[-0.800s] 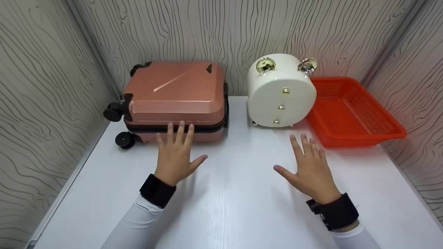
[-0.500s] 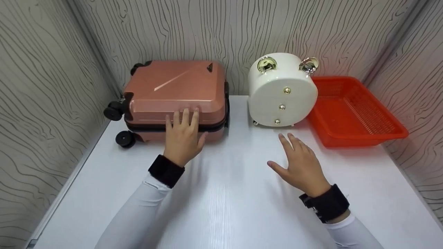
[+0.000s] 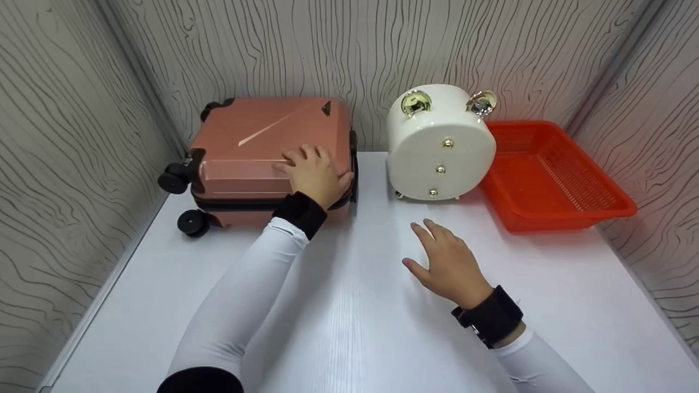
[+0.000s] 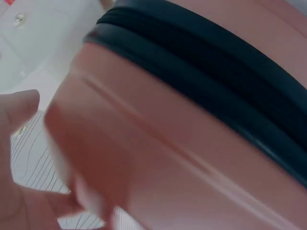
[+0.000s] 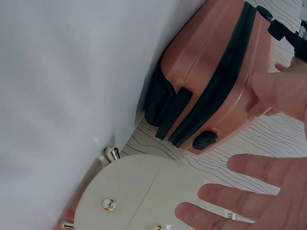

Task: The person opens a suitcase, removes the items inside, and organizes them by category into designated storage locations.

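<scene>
A pink hard-shell suitcase (image 3: 262, 136) lies flat at the back left, its black wheels to the left and its black zip band along the front. My left hand (image 3: 315, 176) is over its front right corner, fingers spread and slightly bent. In the left wrist view the thumb stands apart from the shell; whether the fingertips touch it I cannot tell. Over the table's middle right my right hand (image 3: 450, 265) is held with spread fingers and nothing in it. Beyond that hand stands a white round case (image 3: 464, 158) with gold ear-like parts and gold studs.
A red plastic basket (image 3: 562, 221) sits at the back right beside the white case. All of them stand on a white table (image 3: 349, 327), with patterned panels (image 3: 371, 60) behind and at both sides.
My left hand has moved forward and to the right, from in front of the suitcase to over its front right corner. My right hand has shifted to the left. The suitcase looks unmoved.
</scene>
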A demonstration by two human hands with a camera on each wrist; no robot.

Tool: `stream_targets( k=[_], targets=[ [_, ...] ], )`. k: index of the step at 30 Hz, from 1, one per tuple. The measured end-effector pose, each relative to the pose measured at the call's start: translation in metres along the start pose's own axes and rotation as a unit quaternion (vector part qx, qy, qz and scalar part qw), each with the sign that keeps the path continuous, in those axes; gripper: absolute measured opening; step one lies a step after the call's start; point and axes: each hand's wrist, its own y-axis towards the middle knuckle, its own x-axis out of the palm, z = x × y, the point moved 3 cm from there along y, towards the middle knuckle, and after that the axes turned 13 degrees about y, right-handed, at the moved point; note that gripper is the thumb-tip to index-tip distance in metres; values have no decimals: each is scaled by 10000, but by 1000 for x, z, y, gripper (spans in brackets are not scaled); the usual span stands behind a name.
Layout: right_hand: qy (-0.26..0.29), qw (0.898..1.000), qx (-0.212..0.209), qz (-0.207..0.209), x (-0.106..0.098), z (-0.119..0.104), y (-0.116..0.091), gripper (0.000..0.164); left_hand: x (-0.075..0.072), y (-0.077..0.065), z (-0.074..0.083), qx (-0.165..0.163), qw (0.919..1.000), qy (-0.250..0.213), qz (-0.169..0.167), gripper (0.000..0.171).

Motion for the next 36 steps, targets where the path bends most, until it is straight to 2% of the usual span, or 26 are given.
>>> stream_targets(
  k=[8, 12, 16, 22, 27, 31, 36],
  targets=[
    [131, 9997, 178, -141, 10, 4, 1, 64, 9, 12, 8, -213, 9989, 367, 221, 107],
    [307, 9989, 288, -186, 15, 8, 6, 60, 10, 9, 5, -161, 9988, 361, 292, 104],
    [741, 9946, 602, -398, 23, 14, 16, 55, 10, 2, -1, 6, 9987, 260, 428, 101],
    [1879, 9730, 1107, -757, 40, 21, 43, 52, 11, -17, -19, 386, 9963, 186, 748, 97],
    [2698, 9507, 1374, -666, 56, 25, 69, 46, 14, -34, -36, 800, 9906, 346, 1055, 97],
    [3019, 9373, 1586, -715, 70, 24, 84, 51, 19, -50, -52, 1087, 9849, 232, 1330, 95],
    [3191, 9286, 1776, -656, 78, 19, 103, 60, 20, -64, -77, 1497, 9728, 23, 1766, 95]
  ],
)
